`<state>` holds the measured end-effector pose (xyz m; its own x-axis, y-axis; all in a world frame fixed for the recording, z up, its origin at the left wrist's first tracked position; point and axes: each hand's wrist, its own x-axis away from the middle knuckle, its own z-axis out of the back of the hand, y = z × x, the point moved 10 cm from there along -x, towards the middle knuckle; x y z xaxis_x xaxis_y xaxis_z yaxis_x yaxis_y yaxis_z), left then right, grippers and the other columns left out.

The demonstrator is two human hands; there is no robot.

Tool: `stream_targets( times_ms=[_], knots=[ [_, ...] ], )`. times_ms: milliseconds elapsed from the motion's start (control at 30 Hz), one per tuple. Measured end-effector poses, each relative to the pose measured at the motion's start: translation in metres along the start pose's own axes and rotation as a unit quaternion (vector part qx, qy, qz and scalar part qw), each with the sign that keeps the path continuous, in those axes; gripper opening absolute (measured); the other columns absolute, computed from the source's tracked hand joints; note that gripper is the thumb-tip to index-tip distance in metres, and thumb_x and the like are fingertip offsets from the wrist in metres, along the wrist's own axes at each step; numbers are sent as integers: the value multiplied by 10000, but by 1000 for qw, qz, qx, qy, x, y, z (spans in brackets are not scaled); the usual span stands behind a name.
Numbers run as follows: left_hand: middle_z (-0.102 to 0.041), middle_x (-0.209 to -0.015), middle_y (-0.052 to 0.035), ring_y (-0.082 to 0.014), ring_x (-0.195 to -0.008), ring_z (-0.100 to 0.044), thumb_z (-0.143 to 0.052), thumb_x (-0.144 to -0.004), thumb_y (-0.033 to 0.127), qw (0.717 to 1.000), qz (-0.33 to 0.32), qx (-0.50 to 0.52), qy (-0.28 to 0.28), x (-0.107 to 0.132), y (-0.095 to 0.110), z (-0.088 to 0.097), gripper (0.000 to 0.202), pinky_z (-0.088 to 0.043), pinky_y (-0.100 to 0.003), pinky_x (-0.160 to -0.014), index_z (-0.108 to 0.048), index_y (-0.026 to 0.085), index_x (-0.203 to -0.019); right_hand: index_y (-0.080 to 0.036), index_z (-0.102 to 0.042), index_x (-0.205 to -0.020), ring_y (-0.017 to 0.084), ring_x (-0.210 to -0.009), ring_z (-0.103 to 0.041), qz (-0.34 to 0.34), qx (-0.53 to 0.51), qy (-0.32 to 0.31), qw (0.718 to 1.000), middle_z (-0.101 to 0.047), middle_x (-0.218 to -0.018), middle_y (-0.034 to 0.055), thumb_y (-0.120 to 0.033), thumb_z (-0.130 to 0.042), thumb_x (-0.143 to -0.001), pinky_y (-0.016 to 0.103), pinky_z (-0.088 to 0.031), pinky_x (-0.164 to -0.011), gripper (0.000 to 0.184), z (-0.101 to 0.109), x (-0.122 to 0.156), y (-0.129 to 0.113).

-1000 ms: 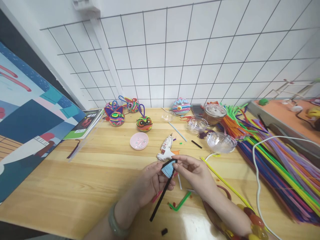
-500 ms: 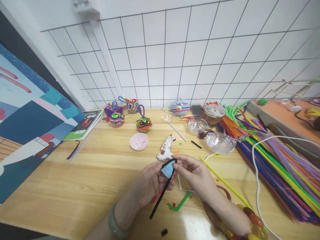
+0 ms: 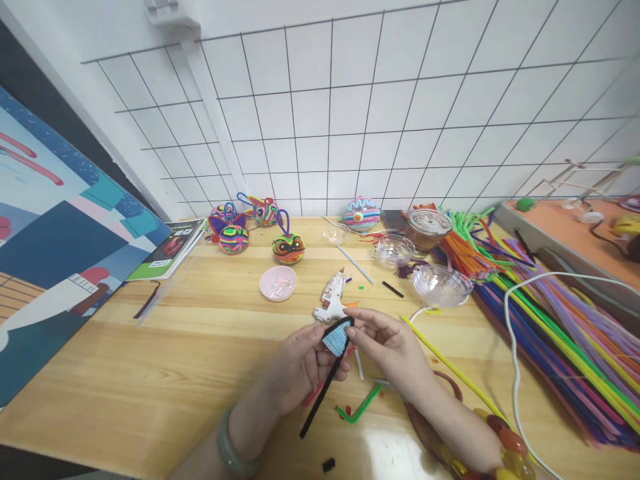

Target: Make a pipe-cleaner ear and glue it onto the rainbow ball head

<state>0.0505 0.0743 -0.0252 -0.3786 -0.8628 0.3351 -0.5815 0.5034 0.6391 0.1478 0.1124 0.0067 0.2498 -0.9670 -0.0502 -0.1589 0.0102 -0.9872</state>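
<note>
My left hand [image 3: 300, 363] pinches a small light-blue pipe-cleaner piece [image 3: 335, 339] just above the wooden table [image 3: 175, 347]. A black pipe cleaner [image 3: 323, 393] runs along the piece's edge and hangs down to the lower left. My right hand [image 3: 390, 347] pinches the black pipe cleaner at the top right of the blue piece. Both hands have their fingers closed. A white glue gun [image 3: 331, 300] lies just beyond the hands.
A pink dish [image 3: 278, 282], clear plastic half-shells [image 3: 442, 283] and several colourful pipe-cleaner balls [image 3: 289, 247] stand further back. A big heap of pipe cleaners [image 3: 550, 327] and a white cable [image 3: 515, 373] fill the right. A bent green piece [image 3: 361, 405] lies near my hands. A booklet [image 3: 167, 250] lies left.
</note>
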Motion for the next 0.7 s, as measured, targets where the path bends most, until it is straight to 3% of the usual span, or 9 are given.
stream_targets(
  times_ms=[500,700],
  knots=[
    [-653,-767,-74,-174,-635,-631,-485,-847,274,1000,0,2,-12,-1,-1,-1,249,-476,-286,-616,-622,107,-972,-178,-670,-964,139,-673,-600,-5,-12,4,1000,-670,-756,32,-284,-703,-714,286,-477,-666,273,1,-1,2],
    [-671,-836,-118,-181,-674,-634,-440,-874,280,1000,-2,3,-22,-1,0,-5,292,-475,-300,-660,-606,76,-1002,-178,-672,-965,131,-646,-600,-7,-26,7,1000,-667,-726,21,-278,-711,-703,270,-472,-638,283,0,-1,2]
  ],
)
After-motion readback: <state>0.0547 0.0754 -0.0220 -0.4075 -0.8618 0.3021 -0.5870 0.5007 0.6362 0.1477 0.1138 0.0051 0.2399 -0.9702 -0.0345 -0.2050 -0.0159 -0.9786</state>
